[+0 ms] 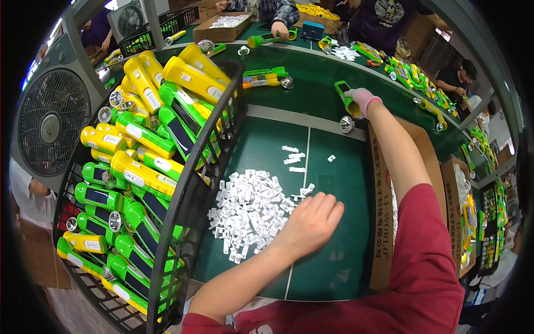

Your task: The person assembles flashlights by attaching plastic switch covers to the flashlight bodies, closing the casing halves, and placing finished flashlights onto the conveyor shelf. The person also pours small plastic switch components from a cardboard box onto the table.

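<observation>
My right hand [363,102], in a pale glove with a pink cuff, is closed on a green flashlight casing [342,90] over the far green conveyor. A silvery reflector [346,124] lies just below that hand; whether it is wired to the casing I cannot make out. My left hand [315,218] is bare, its fingers curled down onto the green table beside a few small white plastic pieces [303,191]. Its fingertips are partly hidden, so what they pinch does not show. To its left spreads a heap of white pieces [245,211].
A black basket [167,245] piled with yellow and green flashlights stands at the left. Near my right arm are cardboard boxes [425,150]. Loose flashlight parts [261,79] lie on the conveyor [308,78]. A grey fan [53,119] stands far left; other people work across the line.
</observation>
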Motion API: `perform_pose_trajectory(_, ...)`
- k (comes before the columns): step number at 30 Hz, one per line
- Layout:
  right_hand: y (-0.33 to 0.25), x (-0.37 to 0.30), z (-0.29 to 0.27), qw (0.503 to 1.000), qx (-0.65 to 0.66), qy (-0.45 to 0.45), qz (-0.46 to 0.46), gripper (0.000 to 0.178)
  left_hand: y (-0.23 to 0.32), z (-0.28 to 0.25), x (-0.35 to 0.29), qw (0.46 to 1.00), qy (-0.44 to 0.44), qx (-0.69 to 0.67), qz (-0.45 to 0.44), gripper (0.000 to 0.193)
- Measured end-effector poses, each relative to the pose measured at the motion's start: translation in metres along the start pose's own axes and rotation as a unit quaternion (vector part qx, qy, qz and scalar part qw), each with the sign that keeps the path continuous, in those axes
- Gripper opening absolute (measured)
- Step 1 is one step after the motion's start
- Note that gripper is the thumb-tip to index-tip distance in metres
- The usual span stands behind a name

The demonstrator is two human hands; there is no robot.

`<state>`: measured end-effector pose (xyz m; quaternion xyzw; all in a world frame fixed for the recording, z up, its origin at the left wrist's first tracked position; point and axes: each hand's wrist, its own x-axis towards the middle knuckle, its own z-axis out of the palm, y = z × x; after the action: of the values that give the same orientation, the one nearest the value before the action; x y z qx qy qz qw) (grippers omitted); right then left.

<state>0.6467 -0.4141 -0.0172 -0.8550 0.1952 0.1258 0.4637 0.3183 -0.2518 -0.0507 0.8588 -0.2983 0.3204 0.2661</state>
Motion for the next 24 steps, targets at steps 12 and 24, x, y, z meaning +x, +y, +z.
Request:
perform_pose_trajectory(12, -0.013, 0.017, 0.018, 0.844, -0.372, 0.329, -0.201, 0.031, -0.003, -0.003, -0.005, 0.999, -0.031, -0.025, -0.029, 0.021)
perform_pose_trajectory(24, 0.055, -0.261, -0.012, 0.800, 0.226, -0.524, -0.185, 0.079, -0.013, -0.014, 0.007, 0.961, 0.165, -0.136, -0.176, 0.019)
